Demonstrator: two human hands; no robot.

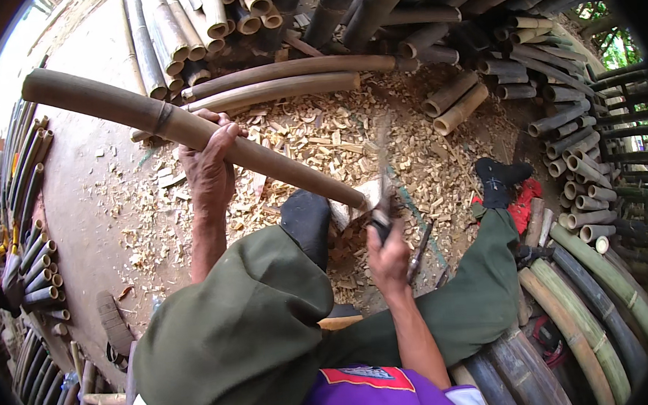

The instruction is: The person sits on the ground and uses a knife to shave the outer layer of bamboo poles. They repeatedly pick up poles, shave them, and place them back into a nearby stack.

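My left hand (210,162) is wrapped round a brown bamboo pole (283,164) near its middle. The pole slants from the upper left down to the right, and its lower end meets a pale wooden block (346,214) by my foot. In my right hand (387,254) is the dark handle of a machete (385,190), gripped just right of that end. Its blade points up and away, smeared by motion, so I cannot tell whether it touches the bamboo. Pale wood chips (319,138) lie thickly around the block.
Bamboo poles (283,72) lie beyond the chips, with two short pieces (457,104) to their right. Stacked bamboo lines the back, left side and right side (585,182). A slim dark tool (419,252) lies right of my right hand. A sandal (114,322) lies at the left.
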